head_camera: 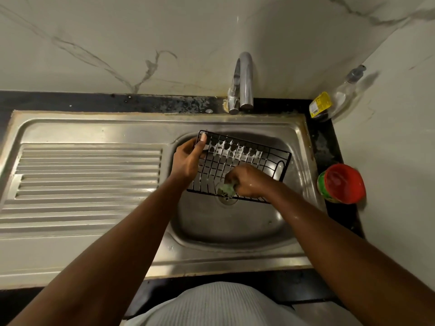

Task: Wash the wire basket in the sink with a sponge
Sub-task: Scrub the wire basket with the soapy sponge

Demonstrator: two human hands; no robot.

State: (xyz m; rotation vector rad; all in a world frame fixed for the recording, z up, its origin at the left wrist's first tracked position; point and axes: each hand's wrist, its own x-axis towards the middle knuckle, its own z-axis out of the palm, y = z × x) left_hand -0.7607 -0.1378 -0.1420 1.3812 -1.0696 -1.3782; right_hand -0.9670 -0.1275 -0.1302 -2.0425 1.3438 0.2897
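Note:
A black wire basket (261,154) is held over the steel sink bowl (235,227), tilted with its far edge raised. My left hand (188,158) grips the basket's left end, thumb hooked over the top corner. My right hand (249,182) holds a green sponge (227,189) pressed against the basket's near edge, above the drain (227,200). Soap film fills some of the basket's far cells.
A chrome tap (244,83) stands behind the bowl. The ribbed drainboard (87,180) lies to the left. On the dark counter at the right sit a red-lidded tub (342,183) and a clear pump bottle (334,100) with a yellow label in the corner.

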